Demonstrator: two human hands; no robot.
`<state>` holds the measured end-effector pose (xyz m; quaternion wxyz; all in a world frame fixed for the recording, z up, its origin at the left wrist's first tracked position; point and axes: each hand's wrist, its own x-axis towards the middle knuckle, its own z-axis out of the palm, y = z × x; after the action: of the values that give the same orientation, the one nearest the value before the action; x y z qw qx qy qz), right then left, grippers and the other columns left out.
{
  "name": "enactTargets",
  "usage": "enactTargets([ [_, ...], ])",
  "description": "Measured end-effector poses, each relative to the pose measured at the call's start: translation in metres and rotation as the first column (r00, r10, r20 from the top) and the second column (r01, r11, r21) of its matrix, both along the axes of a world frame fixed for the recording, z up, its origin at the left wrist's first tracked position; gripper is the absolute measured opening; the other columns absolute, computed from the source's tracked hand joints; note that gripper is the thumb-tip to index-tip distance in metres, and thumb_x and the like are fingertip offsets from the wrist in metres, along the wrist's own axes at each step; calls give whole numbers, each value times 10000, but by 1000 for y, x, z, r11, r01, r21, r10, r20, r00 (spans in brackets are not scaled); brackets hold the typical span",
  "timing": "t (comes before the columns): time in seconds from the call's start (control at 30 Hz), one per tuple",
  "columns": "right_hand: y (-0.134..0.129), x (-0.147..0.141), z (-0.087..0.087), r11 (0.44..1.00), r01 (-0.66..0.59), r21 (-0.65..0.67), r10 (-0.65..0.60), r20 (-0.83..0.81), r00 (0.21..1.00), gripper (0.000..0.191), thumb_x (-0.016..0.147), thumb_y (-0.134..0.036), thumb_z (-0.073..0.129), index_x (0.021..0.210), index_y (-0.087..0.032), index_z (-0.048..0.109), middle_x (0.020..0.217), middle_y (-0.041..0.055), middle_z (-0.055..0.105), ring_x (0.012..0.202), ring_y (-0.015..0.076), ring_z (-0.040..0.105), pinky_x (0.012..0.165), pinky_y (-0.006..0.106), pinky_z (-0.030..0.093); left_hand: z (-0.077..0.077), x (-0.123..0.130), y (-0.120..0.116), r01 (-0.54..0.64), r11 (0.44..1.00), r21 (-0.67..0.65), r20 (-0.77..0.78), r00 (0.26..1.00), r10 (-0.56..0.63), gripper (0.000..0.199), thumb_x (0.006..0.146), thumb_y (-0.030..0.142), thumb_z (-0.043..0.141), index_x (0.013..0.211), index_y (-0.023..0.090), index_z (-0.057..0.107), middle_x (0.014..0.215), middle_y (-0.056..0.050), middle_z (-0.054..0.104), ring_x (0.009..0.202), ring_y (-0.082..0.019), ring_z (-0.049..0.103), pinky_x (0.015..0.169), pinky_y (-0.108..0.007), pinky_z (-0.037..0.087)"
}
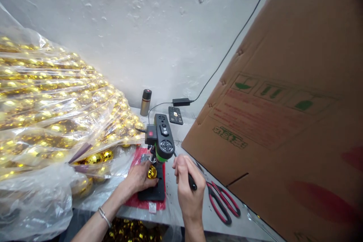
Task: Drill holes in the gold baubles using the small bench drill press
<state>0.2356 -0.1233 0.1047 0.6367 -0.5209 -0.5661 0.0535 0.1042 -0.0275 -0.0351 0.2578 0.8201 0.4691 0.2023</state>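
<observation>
A small black bench press (164,140) with a green ring stands on a red plastic sheet (136,200). My left hand (140,177), a bracelet on its wrist, holds a shiny gold mirrored ball (152,172) on the black base (151,194), beneath the press head. To the right of the press, my right hand (188,181) is wrapped round a lever with a black handle end (192,182). The ball's underside is hidden by the fingers and the base.
Clear plastic bags of gold balls (56,109) fill the left. Red-and-black scissors (224,202) lie right of my right hand, beside a big cardboard box (269,121). Behind the press are a bottle (145,103), a phone (175,115) and a corded black adapter (181,102).
</observation>
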Motion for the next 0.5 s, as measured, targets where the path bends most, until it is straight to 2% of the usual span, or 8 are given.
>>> enactTargets([
  [0.07,0,0,-2,1000,-3,9,3,-1,1000,434,1110,-366,458,703,-221,506,616,-48,465,516,94,423,477,219,355,3,3,-4,21,1000,-16,-82,996,-22,433,756,422,736,1147,240,697,1052,-122,809,967,-396,781,803,-429,588],
  [0.13,-1,-1,-3,1000,-6,19,6,-2,1000,428,1111,-360,457,713,-219,521,622,-47,469,518,94,423,472,219,352,0,5,-9,-14,1000,7,-94,995,15,511,774,394,729,1242,200,666,1115,-164,797,1050,-423,759,868,-472,584],
  [0.23,-2,-1,-6,999,-3,37,3,4,1000,420,1110,-350,460,719,-216,534,624,-45,470,519,94,431,474,219,356,-16,7,-16,-80,994,75,0,997,80,527,795,352,729,1289,189,645,1157,-164,783,1096,-402,733,926,-494,573],
  [0.37,-3,-1,-10,999,4,32,-4,3,1000,395,1107,-313,463,732,-214,537,639,-43,481,532,92,448,481,210,367,-40,5,-23,-36,987,160,173,985,8,500,803,272,733,1290,207,641,1208,-131,757,1104,-351,700,971,-514,554],
  [0.5,-4,-1,-14,999,-11,43,11,-2,1000,368,1102,-261,466,743,-215,531,657,-43,496,548,86,463,495,198,380,-48,0,-27,-11,992,123,248,969,-20,557,793,244,772,1330,227,624,1204,-106,744,1114,-331,677,1021,-543,524],
])
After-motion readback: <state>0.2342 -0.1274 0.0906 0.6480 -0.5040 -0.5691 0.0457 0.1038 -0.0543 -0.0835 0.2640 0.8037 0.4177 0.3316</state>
